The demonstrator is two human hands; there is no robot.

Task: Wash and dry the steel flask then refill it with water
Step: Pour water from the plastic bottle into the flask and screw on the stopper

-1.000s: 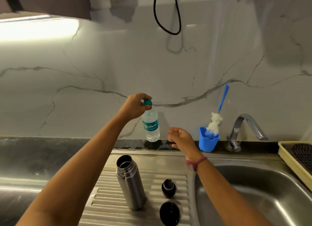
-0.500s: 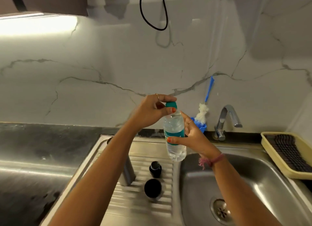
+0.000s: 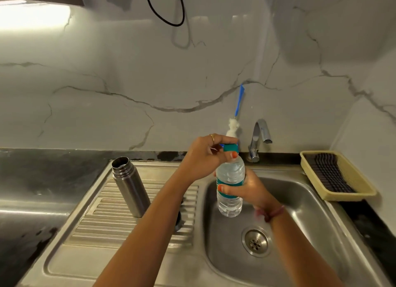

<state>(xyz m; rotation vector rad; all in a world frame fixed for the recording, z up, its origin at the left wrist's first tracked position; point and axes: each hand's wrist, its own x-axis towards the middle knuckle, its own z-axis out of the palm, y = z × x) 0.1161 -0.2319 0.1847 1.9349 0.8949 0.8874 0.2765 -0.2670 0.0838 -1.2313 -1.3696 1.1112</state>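
Note:
The steel flask (image 3: 130,187) stands open and upright on the ribbed drainboard (image 3: 102,222), left of my arms. Over the sink basin I hold a clear plastic water bottle (image 3: 230,179) with a teal label. My left hand (image 3: 206,156) pinches its teal cap (image 3: 231,147) from above. My right hand (image 3: 250,187) grips the bottle's middle from behind. The bottle holds water. A black flask lid (image 3: 178,219) shows only as a sliver behind my left forearm.
The sink basin (image 3: 300,201) with its drain (image 3: 256,241) lies below the bottle. A steel tap (image 3: 259,136) and a blue-handled bottle brush (image 3: 235,119) stand at the back wall. A beige tray (image 3: 347,197) sits on the right counter.
My left hand lifted the bottle off the back ledge and brought it over the sink. My right hand closed around its middle. The view shifted right, over the basin.

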